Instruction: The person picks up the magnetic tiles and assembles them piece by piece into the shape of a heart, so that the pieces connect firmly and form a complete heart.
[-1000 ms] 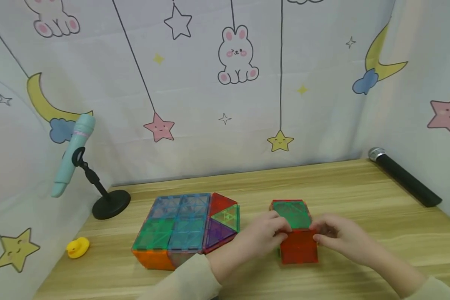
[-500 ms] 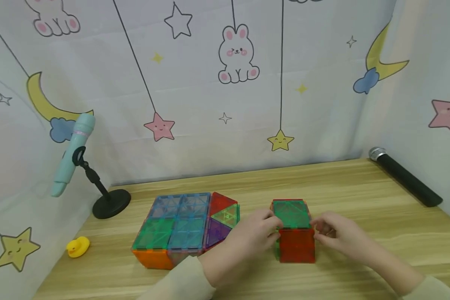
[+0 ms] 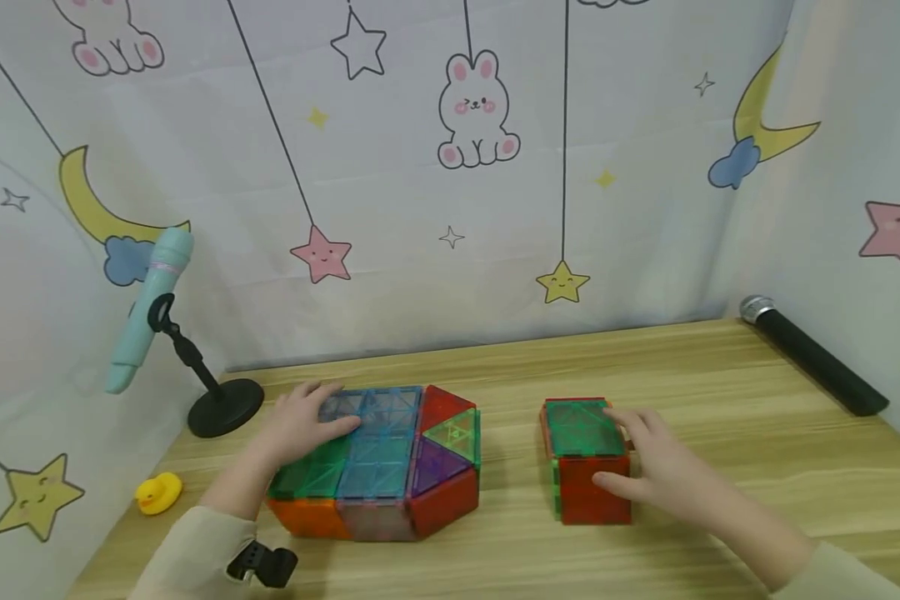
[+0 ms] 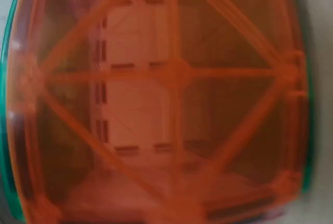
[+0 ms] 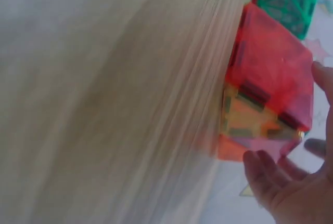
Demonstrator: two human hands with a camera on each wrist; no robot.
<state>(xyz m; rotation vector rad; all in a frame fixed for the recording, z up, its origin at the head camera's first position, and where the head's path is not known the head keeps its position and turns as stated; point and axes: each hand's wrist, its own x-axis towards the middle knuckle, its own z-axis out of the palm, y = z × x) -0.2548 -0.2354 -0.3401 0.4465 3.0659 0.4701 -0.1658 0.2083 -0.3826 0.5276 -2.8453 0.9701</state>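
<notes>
1. Head view had the right hand (image 3: 656, 471) resting against the right side of the little tile cube (image 3: 587, 462), fingers relaxed and spread, one fingertip on the green top tile and the thumb on the red front face. Didn't look like a real grip, more of a loose touch.

2. Right wrist view was pretty blurry, but you could see the same cube (image 5: 268, 86) just past the fingertips (image 5: 260, 174), pinkish-red faces with a yellowish one underneath, sitting on the wooden table (image 5: 119, 104).

3. Left hand (image 3: 300, 421) was well off to the left of that cube, lying flat with straight fingers on top of the big flat tile block (image 3: 378, 458), over its blue and green squares at the back left corner.

4. Left wrist view was just filled with an orange tile (image 4: 171, 104) right up close, blurred, so no fingers to see there.

5. Going outward from the left hand: the block's red, green and purple triangle tiles (image 3: 450, 437) were on its far side, toward the cube. To the hand's left stood a black mic stand (image 3: 221, 404) holding a light-blue toy microphone (image 3: 150, 308), and nearer the person, a little yellow duck (image 3: 157, 492).

6. Way out past the right hand, at the table's back right corner, lay a black microphone (image 3: 813, 357).
</notes>
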